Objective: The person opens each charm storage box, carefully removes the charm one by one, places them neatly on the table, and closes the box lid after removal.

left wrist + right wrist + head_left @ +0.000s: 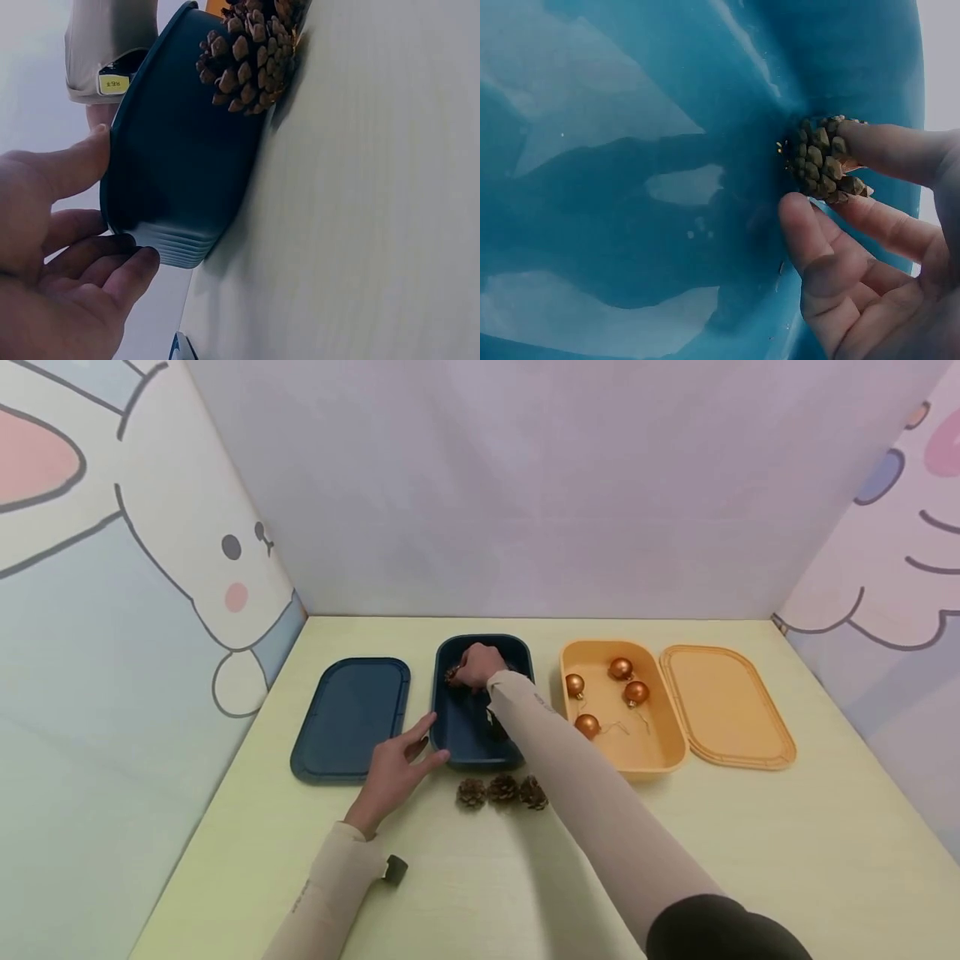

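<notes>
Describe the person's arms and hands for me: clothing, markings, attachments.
Ungloved left hand and right hand. The pale beige left sleeve and right sleeve bear small dark lettering. A dark block sits by the left cuff; a dark piece with a yellow label is on the right. Rounded black covering higher up the right arm.

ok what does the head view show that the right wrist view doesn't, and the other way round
Only the head view shows the left grip, the navy lid, the yellow container with four copper baubles, the yellow lid and three pine cones on the table.

Only the right wrist view shows tiny gold specks beside one pine cone, with its scales up close.

Both share that cone, the right grip and the blue container around them.
</notes>
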The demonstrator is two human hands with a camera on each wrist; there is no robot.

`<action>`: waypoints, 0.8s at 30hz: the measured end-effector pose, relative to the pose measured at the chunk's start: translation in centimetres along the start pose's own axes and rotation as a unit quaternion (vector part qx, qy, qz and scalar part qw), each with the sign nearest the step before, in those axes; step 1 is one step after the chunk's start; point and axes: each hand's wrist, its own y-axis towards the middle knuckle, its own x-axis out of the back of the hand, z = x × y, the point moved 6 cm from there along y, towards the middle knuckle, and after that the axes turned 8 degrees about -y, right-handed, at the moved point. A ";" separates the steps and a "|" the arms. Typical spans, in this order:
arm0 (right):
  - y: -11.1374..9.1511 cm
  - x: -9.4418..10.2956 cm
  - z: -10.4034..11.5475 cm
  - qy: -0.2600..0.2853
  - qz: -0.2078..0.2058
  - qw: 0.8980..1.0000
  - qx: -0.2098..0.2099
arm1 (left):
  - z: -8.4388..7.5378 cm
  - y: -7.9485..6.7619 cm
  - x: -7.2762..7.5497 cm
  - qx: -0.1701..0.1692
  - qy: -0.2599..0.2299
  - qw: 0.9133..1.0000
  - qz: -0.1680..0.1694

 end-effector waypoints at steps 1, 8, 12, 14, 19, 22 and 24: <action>0.0 0.1 0.0 0.001 -0.002 1.000 0.000 | 0.0 0.0 0.0 -0.001 0.000 1.000 0.000; -0.3 0.7 -0.2 0.030 0.000 1.000 -0.002 | -0.2 -0.1 0.0 -0.004 -0.004 1.000 0.001; -0.8 1.0 -0.1 0.052 0.010 0.999 0.003 | -0.2 -0.2 0.0 -0.004 -0.004 1.000 0.003; -1.1 1.3 -0.1 0.056 0.006 0.998 0.014 | -0.3 -0.2 -0.1 -0.006 -0.006 1.000 0.005; -2.5 2.5 0.8 0.065 -0.007 0.996 0.065 | -0.5 -0.3 0.0 -0.012 -0.009 1.000 0.008; -3.8 3.5 1.4 0.085 -0.006 0.992 0.090 | -0.5 -0.2 0.1 -0.016 -0.008 1.000 0.009; -4.4 4.1 1.7 0.098 -0.003 0.990 0.103 | -0.4 -0.2 0.1 -0.016 -0.009 1.000 0.008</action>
